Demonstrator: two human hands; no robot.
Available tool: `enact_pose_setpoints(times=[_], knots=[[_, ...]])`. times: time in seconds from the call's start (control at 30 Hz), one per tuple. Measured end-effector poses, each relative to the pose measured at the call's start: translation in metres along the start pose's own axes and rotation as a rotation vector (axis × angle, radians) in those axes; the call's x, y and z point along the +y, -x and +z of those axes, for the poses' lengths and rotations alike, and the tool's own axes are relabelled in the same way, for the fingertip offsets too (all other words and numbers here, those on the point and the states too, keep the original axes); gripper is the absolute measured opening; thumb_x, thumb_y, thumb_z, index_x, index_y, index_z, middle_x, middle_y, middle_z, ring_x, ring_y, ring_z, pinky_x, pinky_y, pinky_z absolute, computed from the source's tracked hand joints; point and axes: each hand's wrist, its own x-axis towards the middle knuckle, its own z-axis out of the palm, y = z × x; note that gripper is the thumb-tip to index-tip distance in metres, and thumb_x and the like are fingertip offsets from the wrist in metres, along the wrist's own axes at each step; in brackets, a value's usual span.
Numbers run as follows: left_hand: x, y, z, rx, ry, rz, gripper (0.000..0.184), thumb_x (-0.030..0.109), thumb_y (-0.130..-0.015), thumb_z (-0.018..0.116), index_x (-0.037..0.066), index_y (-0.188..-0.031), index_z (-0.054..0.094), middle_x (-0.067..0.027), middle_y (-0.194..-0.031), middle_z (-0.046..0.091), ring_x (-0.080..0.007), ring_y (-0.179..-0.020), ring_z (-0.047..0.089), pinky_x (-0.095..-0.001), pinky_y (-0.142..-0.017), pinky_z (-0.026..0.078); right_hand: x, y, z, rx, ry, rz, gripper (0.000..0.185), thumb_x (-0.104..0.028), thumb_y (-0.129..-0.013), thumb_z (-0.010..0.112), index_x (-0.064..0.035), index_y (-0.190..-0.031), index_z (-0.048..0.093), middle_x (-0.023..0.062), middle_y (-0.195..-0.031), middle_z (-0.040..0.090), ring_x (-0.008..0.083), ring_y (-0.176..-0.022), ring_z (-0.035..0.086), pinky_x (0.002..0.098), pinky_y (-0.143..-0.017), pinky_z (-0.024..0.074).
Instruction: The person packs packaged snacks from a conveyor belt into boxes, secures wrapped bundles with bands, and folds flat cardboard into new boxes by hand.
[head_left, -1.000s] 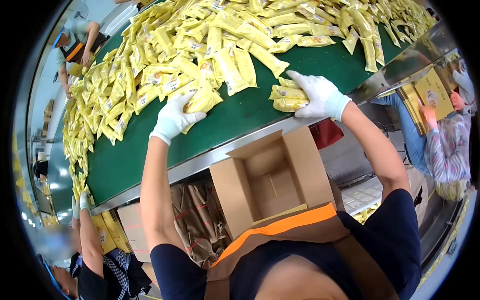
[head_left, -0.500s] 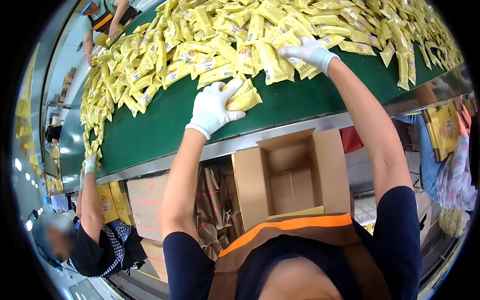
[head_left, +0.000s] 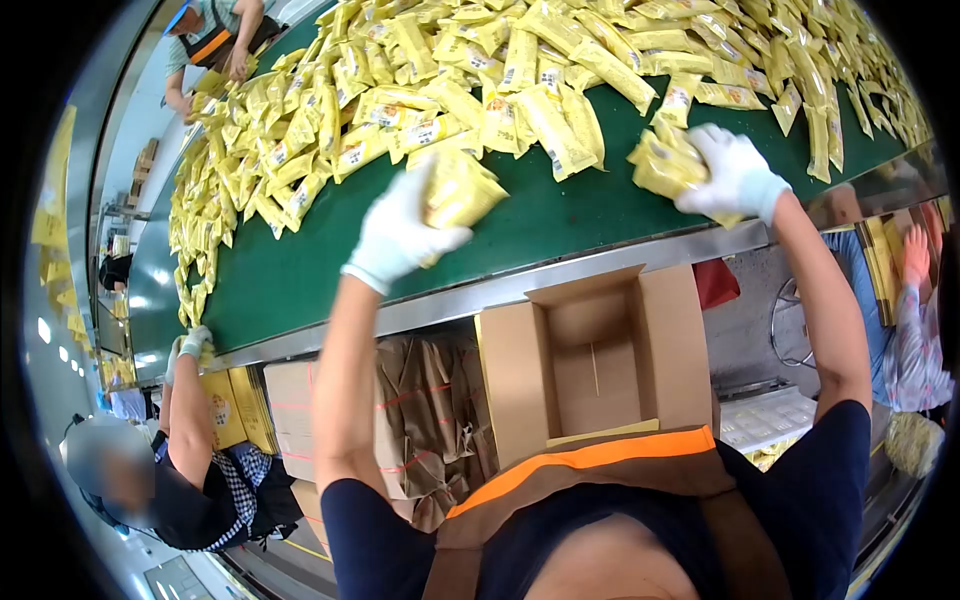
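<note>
Yellow packets, upper frame: print was too small to read. Left gloved hand gripped some; right gloved hand, likewise.

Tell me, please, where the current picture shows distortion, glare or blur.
Head view: wide-lens distortion, with black corners and shapes bent near the edges; head view: lights at far left glare white; head view: the left hand looks smeared, while yellow packets at upper centre look sharper; head view: a soft blur hides a co-worker's head.
</note>
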Motion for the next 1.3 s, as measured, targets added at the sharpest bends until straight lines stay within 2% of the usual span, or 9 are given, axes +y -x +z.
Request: enact_pose_setpoints(times=[0.13, 0.27, 0.4, 0.73, 0.97, 1.03, 1.13, 1.23, 1.3], knots=[[-0.008, -0.053, -0.031, -0.021, 0.234, -0.005, 0.108, 0.042, -0.068, 0.082, -0.009, -0.147, 0.028, -0.0239, -0.144, 0.045, -0.0262, -0.130, 0.048, -0.0321, -0.110, 0.036, 0.008, 0.020, 0.010, 0.003, -0.110, -0.018, 0.087, -0.051, -0.059, 0.075, -0.0048, -0.129, 0.050, 0.0178, -0.117, 0.056, 0.0360, -0.112, 0.054, 0.0402, -0.097, 0.0452], [-0.037, -0.067, -0.009, -0.198, 0.020, -0.016, 0.112, 0.061, -0.065, 0.076, -0.002, -0.147, 0.033, -0.0244, -0.145, 0.045, -0.0340, -0.137, 0.040, -0.0364, -0.114, 0.029, 0.022, 0.029, 0.019, 0.091, -0.097, -0.084, 0.085, -0.051, -0.058, 0.075, -0.0050, -0.125, 0.051, 0.0177, -0.113, 0.056, 0.0364, -0.109, 0.055, 0.0412, -0.095, 0.0459], [0.006, -0.015, 0.008, -0.007, -0.442, 0.147, 0.104, 0.054, -0.060, 0.077, -0.002, -0.141, 0.044, -0.0177, -0.100, 0.055, -0.0348, -0.094, 0.048, -0.0402, -0.088, 0.041, 0.015, 0.030, 0.019, 0.137, -0.075, -0.054, 0.080, -0.044, -0.056, 0.078, -0.0054, -0.121, 0.052, 0.0161, -0.113, 0.055, 0.0338, -0.107, 0.056, 0.0408, -0.094, 0.0443], [0.003, -0.015, 0.027, 0.119, -0.621, 0.263, 0.096, 0.059, -0.061, 0.073, 0.016, -0.142, 0.049, -0.0171, -0.126, 0.053, -0.0345, -0.118, 0.048, -0.0412, -0.100, 0.043, -0.028, 0.020, 0.009, 0.163, -0.028, -0.155, 0.075, -0.045, -0.059, 0.072, -0.0043, -0.119, 0.054, 0.0162, -0.108, 0.056, 0.0329, -0.105, 0.055, 0.0396, -0.092, 0.0440], [0.045, -0.017, 0.017, -0.241, -0.696, -0.038, 0.111, 0.062, -0.056, 0.073, 0.025, -0.152, 0.030, -0.0204, -0.123, 0.055, -0.0372, -0.114, 0.054, -0.0406, -0.097, 0.044, -0.018, 0.035, 0.033, 0.235, -0.070, -0.179, 0.095, -0.041, -0.062, 0.070, -0.0115, -0.145, 0.036, 0.0198, -0.113, 0.056, 0.0363, -0.105, 0.056, 0.0408, -0.093, 0.0455], [0.028, -0.012, 0.027, -0.122, -0.508, -0.020, 0.115, 0.057, -0.055, 0.075, 0.021, -0.153, 0.026, -0.0211, -0.117, 0.055, -0.0376, -0.110, 0.056, -0.0405, -0.095, 0.046, -0.022, 0.038, 0.022, 0.094, -0.122, -0.114, 0.096, -0.042, -0.064, 0.071, -0.0098, -0.147, 0.034, 0.0205, -0.115, 0.056, 0.0373, -0.106, 0.056, 0.0416, -0.094, 0.0456], [0.026, 0.009, 0.023, -0.045, -0.334, -0.090, 0.114, 0.050, -0.057, 0.077, 0.015, -0.153, 0.026, -0.0225, -0.121, 0.054, -0.0383, -0.111, 0.055, -0.0409, -0.097, 0.046, -0.039, 0.064, -0.008, 0.131, -0.869, -0.248, 0.096, -0.044, -0.065, 0.076, -0.0062, -0.144, 0.038, 0.0199, -0.108, 0.060, 0.0359, -0.104, 0.058, 0.0415, -0.093, 0.0462], [0.027, 0.038, 0.016, 0.232, 0.352, -0.049, 0.106, 0.034, -0.065, 0.081, 0.002, -0.150, 0.027, -0.0179, -0.125, 0.054, -0.0286, -0.113, 0.056, -0.0371, -0.096, 0.047, -0.095, 0.103, -0.050, -0.055, -0.504, -0.613, 0.079, -0.041, -0.065, 0.077, -0.0081, -0.132, 0.051, 0.0150, -0.103, 0.061, 0.0319, -0.099, 0.060, 0.0411, -0.088, 0.0467], [0.071, 0.061, -0.001, 0.036, 0.990, -0.294, 0.093, 0.030, -0.066, 0.080, 0.003, -0.143, 0.036, -0.0147, -0.122, 0.056, -0.0252, -0.112, 0.056, -0.0364, -0.095, 0.048, -0.140, 0.123, -0.020, -0.206, -0.037, -0.680, 0.073, -0.035, -0.070, 0.077, -0.0121, -0.134, 0.051, 0.0152, -0.109, 0.061, 0.0299, -0.101, 0.060, 0.0403, -0.084, 0.0457]])
